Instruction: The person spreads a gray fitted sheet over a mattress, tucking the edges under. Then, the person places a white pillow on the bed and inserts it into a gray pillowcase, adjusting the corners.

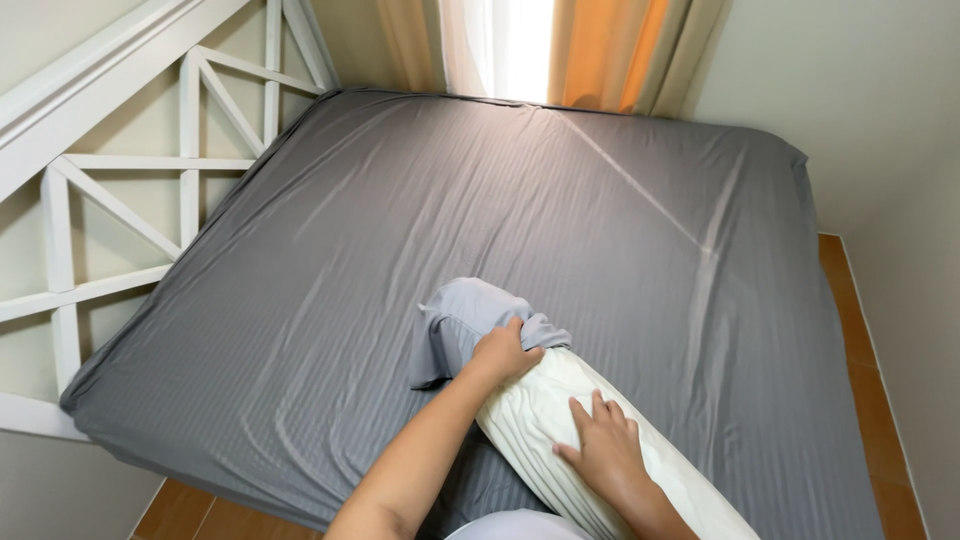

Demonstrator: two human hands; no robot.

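Smooth grey cloth sheet (520, 220), faint sheen

soft daylight glares through the curtains (520, 50); image sharp, edges slightly bowed.

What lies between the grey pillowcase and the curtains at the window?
In the head view, only bare grey bedsheet lies between the pillowcase and the curtains.

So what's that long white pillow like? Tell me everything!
The pillow is long, white and puffy, with fine ribbed lines in its fabric. It lies slanted on the grey bed, its near end running out of view at the bottom. The far end is tucked into a bunched-up grey pillowcase. The left hand grips that end where the pillowcase meets it, and the right hand presses flat on its middle.
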